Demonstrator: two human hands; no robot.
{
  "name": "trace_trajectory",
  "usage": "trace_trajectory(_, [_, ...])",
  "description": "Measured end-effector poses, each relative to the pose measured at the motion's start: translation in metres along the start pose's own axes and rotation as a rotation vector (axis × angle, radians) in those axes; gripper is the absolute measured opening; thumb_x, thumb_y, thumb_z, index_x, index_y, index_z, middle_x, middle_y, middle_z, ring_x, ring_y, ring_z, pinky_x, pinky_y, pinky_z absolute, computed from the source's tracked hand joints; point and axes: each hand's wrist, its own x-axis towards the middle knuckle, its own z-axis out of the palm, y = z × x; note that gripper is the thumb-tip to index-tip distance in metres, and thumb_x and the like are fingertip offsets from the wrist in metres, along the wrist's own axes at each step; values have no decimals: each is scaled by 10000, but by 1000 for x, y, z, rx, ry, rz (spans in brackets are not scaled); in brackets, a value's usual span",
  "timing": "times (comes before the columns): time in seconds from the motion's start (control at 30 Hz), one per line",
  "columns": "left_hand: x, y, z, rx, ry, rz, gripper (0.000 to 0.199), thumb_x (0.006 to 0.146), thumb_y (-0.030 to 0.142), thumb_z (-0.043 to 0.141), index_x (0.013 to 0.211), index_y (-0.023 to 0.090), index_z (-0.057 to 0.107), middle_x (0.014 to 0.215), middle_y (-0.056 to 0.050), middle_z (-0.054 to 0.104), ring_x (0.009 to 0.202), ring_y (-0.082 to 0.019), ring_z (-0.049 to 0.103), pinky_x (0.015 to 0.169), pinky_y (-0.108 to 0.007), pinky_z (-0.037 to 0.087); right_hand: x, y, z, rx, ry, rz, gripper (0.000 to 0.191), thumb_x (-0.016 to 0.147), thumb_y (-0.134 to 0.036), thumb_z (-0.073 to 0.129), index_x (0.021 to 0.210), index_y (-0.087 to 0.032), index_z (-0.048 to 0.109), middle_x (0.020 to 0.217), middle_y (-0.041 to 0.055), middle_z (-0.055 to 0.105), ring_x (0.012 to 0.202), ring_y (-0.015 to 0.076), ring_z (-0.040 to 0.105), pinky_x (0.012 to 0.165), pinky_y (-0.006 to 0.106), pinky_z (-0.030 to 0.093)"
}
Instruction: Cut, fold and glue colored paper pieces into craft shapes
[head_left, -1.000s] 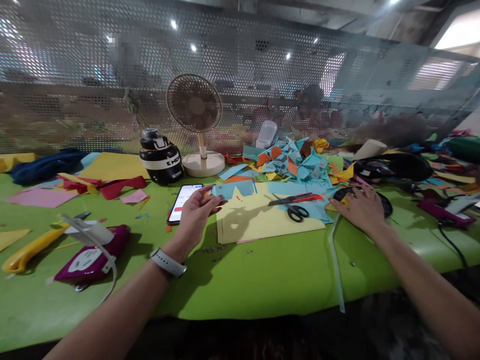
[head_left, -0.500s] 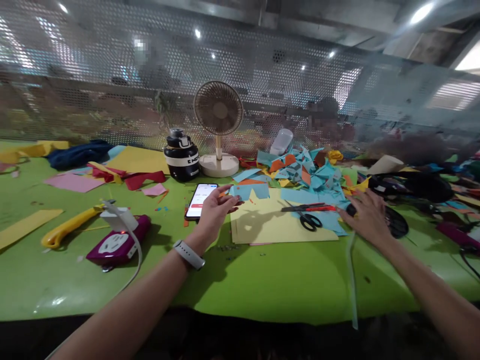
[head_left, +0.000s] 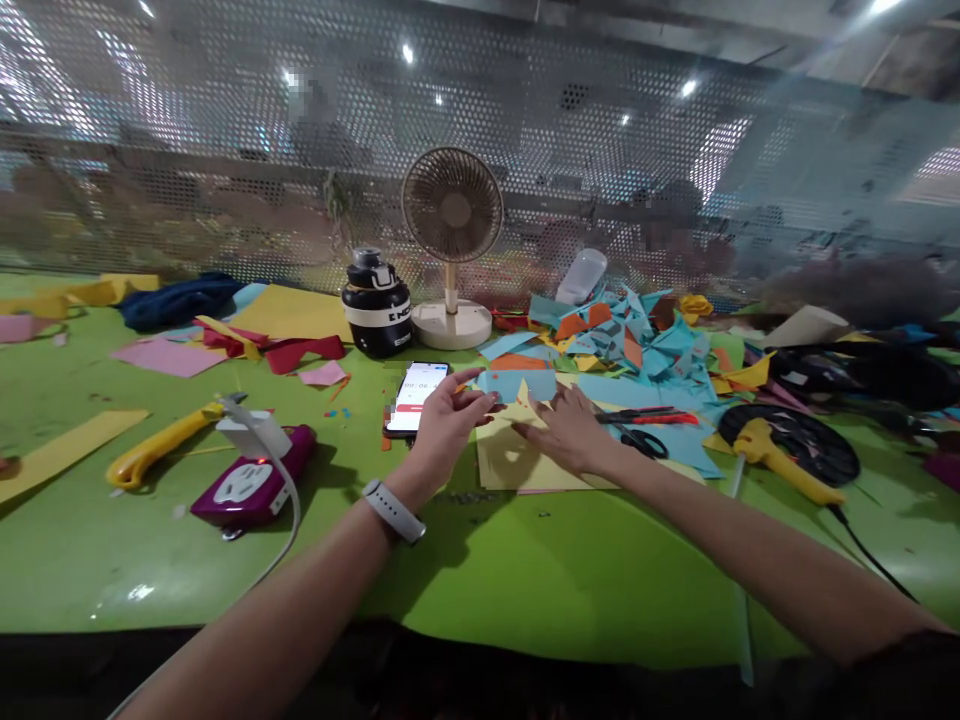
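Observation:
My left hand [head_left: 455, 418], with a pale watch on the wrist, is closed on the left end of a light blue paper strip [head_left: 517, 384]. A pointed notch shows in the strip's lower edge. My right hand [head_left: 568, 430] is at the strip's right end, fingers apart, its fingertips at or touching the paper. Yellow paper sheets [head_left: 502, 465] lie beneath both hands. Just right of my right hand, scissors with black handles [head_left: 643, 442] and a red-handled tool [head_left: 664, 416] rest on the sheets. A phone [head_left: 420, 387] showing a timer lies behind my left hand.
A yellow glue gun [head_left: 787, 465] lies on a black round plate [head_left: 829, 435] at right. Blue paper scraps [head_left: 637, 335] are heaped behind. A fan [head_left: 452, 210] and a black bottle [head_left: 377, 310] stand at back. A purple power strip [head_left: 251, 490] and a yellow-handled cutter [head_left: 161, 445] lie left.
My right hand has moved left from beside the black plate to the blue strip's right end, exposing the glue gun. My left hand still holds the strip. The view has shifted slightly.

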Motion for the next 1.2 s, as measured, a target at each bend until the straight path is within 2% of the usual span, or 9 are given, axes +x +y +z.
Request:
trace_trajectory(0.23, [0,0,0,-11,-14,3,531,618,298,805,1081,172,580,714,33,683,731,-174,711,671,-265,502,3,-9,1,-93,-10,-29,836,909,-694,202,1391,-72,486,1316,224,577,1331,361,381,1120,506,133])
trace_trajectory(0.33, [0,-2,0,-5,-10,5,540,613,297,808,1084,169,576,701,36,684,719,-167,708,663,-256,497,4,-10,1,-120,21,-87,825,908,-685,252,1330,-42,548,1248,240,620,1302,369,408,1127,512,106])
trace_trajectory(0.4, [1,-2,-1,1,-2,3,550,607,302,811,1084,168,573,702,32,690,713,-166,709,655,-250,492,7,-7,1,-22,67,-92,763,907,-667,321,1250,-55,620,1196,241,647,1287,373,421,1120,526,112])
trace_trajectory(0.5, [2,-1,-2,1,20,-2,555,593,314,813,1071,170,572,706,27,695,721,-173,715,652,-249,486,11,3,-1,182,144,-64,581,933,-584,380,1103,-134,706,1166,196,665,1255,337,458,1084,511,215])
trace_trajectory(0.63, [2,2,-2,9,55,-12,562,578,328,813,1061,171,572,678,35,681,743,-191,719,662,-258,485,14,21,-4,303,166,-62,527,999,-423,276,915,-179,736,1003,109,710,1040,220,602,927,350,418])
trace_trajectory(0.73, [2,4,-1,4,76,-12,575,580,329,811,1076,168,568,687,39,676,742,-186,716,668,-262,491,13,32,-2,370,176,-60,520,1004,-331,224,992,-177,721,1063,84,704,993,180,631,857,299,465])
trace_trajectory(0.9, [2,3,-1,-3,95,2,575,594,321,813,1088,170,560,688,50,666,735,-177,712,667,-259,498,6,35,6,374,208,-62,394,936,-382,426,1129,-178,702,1224,127,656,1203,275,530,1008,422,384])
trace_trajectory(1.0, [1,2,-1,18,81,-1,568,617,328,808,1105,171,564,714,39,676,761,-178,714,683,-262,500,-6,35,-1,348,238,-88,393,905,-407,495,1157,-179,692,1285,130,621,1272,309,456,1060,463,317])
trace_trajectory(1.2, [0,3,-1,40,81,-17,617,577,338,836,1107,167,570,721,24,694,750,-177,714,671,-250,496,-46,57,-23,239,340,-31,371,935,-391,438,1084,-191,713,1071,114,706,1048,271,583,951,422,397])
